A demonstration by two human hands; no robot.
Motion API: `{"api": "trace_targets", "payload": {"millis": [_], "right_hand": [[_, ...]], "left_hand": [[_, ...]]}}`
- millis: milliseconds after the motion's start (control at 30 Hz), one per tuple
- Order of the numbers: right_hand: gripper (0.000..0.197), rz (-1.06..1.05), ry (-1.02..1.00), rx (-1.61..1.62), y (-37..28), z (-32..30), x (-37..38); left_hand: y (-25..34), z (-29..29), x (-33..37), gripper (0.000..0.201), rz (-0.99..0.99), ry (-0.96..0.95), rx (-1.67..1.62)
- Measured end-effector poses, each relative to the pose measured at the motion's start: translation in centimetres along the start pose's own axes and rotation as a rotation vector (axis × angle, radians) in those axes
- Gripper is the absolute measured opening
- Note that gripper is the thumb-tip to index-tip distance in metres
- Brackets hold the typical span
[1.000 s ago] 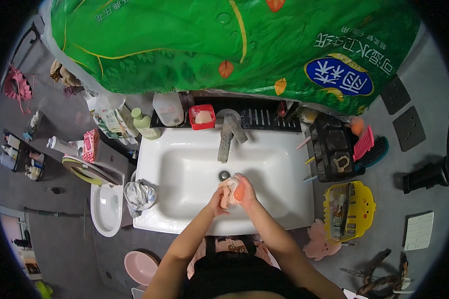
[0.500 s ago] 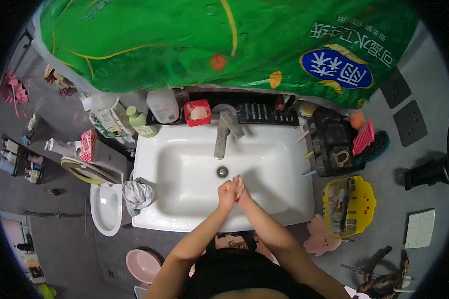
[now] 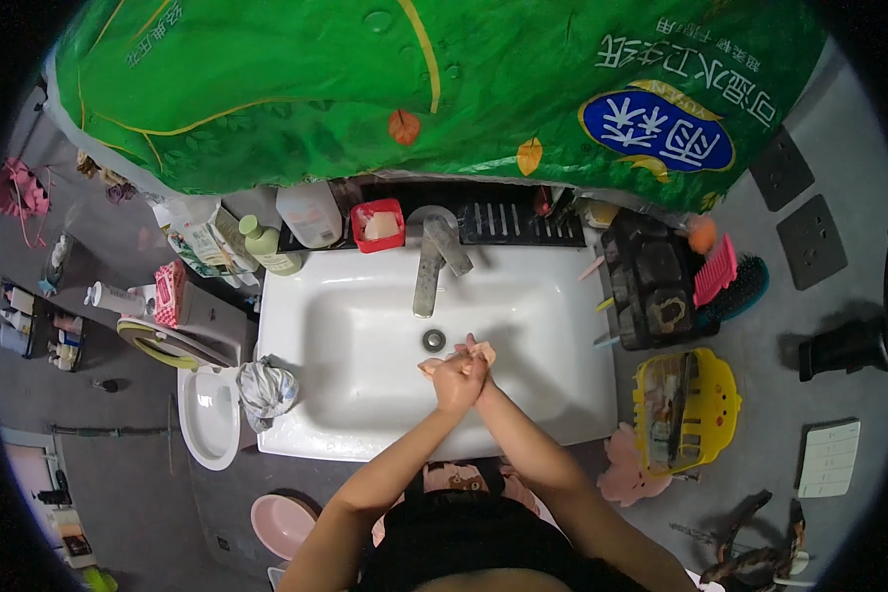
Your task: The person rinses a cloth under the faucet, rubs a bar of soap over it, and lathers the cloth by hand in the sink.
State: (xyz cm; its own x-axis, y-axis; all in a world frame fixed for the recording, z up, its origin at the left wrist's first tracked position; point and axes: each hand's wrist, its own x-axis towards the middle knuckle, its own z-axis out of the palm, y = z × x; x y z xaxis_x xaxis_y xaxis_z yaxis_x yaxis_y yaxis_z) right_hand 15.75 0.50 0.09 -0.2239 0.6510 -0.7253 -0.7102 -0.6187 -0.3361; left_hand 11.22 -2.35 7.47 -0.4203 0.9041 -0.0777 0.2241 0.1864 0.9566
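Note:
My left hand [image 3: 454, 387] and my right hand [image 3: 481, 371] are clasped together over the front part of the white sink [image 3: 350, 326]. The left lies across the right, its fingers closed round it. Some fingers stick out at both sides of the clasp, and which hand each belongs to is hard to make out. Between the palms nothing shows; that space is hidden. Just beyond the hands is the round drain [image 3: 434, 340]. Above it reaches the grey metal faucet [image 3: 427, 281], with no stream of water visible.
Behind the sink stand a red soap dish [image 3: 397, 241], a white jug [image 3: 309, 217] and a green pump bottle [image 3: 266, 247]. A big green package [image 3: 296, 128] overhangs them. On the left is a crumpled cloth [image 3: 266, 392]; on the right, a yellow basket [image 3: 717, 405] and a black holder [image 3: 641, 286] with brushes.
My hands have shifted against each other: the left now covers more of the right, and fingers spread out at the sides. The whole view has moved slightly.

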Motion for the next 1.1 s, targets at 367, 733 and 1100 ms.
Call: {"api": "trace_targets", "payload": {"millis": [367,733,1100], "right_hand": [[0.019,0.121,-0.42,-0.166,-6.1,-1.4,0.4],[0.04,-0.256,-0.277,-0.345,-15.5,10.4,1.6],[0.04,-0.976,0.111,-1.524,-19.6,12.5,6.0]], "left_hand": [[-12.3,-4.3,6.7,0.037,-0.775,-0.069,-1.25],[-13.8,-6.8,7.2,0.039,-0.735,-0.265,-1.275],[-13.7,-7.8,6.6,0.036,-0.752,-0.275,-1.286]]}}
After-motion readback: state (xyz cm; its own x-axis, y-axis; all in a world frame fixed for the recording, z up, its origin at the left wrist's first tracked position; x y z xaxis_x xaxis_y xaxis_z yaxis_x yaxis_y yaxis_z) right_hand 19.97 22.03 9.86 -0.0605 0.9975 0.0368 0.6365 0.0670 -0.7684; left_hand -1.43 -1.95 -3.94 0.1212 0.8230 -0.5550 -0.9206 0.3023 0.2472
